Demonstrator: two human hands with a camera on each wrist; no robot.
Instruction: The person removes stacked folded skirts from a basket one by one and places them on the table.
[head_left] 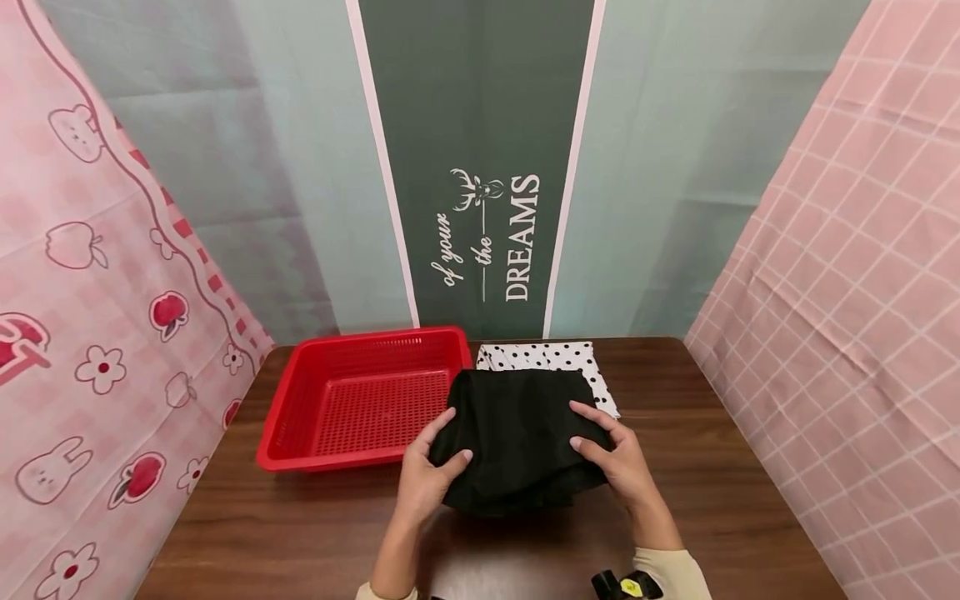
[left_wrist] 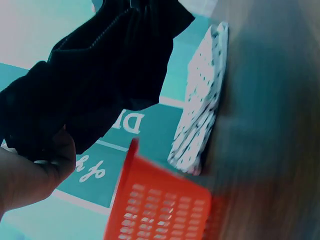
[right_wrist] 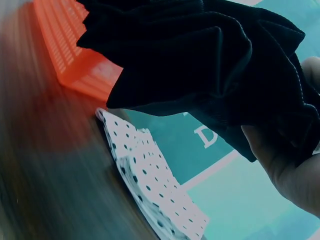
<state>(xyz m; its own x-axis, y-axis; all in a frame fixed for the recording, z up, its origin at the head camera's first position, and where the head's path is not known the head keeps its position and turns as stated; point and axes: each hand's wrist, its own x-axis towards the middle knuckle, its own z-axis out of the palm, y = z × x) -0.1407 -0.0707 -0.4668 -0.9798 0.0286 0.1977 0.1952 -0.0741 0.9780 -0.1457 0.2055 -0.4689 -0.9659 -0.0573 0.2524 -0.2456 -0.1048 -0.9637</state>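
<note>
A folded black cloth garment (head_left: 525,433) is held up over the table by both hands, one at each side. My left hand (head_left: 427,475) grips its left edge, thumb on top; my right hand (head_left: 618,458) grips the right edge the same way. Stitched seams and several folded layers show on the black garment (right_wrist: 200,65) in the right wrist view. Behind it lies a folded white cloth with black dots (head_left: 536,356), partly hidden by the garment. In the left wrist view the garment (left_wrist: 105,75) hangs above the table, apart from the dotted cloth (left_wrist: 197,105).
A red plastic basket (head_left: 367,408) with a perforated bottom stands at the left rear of the brown wooden table (head_left: 697,500), with nothing inside. A green curtain (head_left: 480,108) rises behind the table, and pink curtains (head_left: 862,275) flank both sides.
</note>
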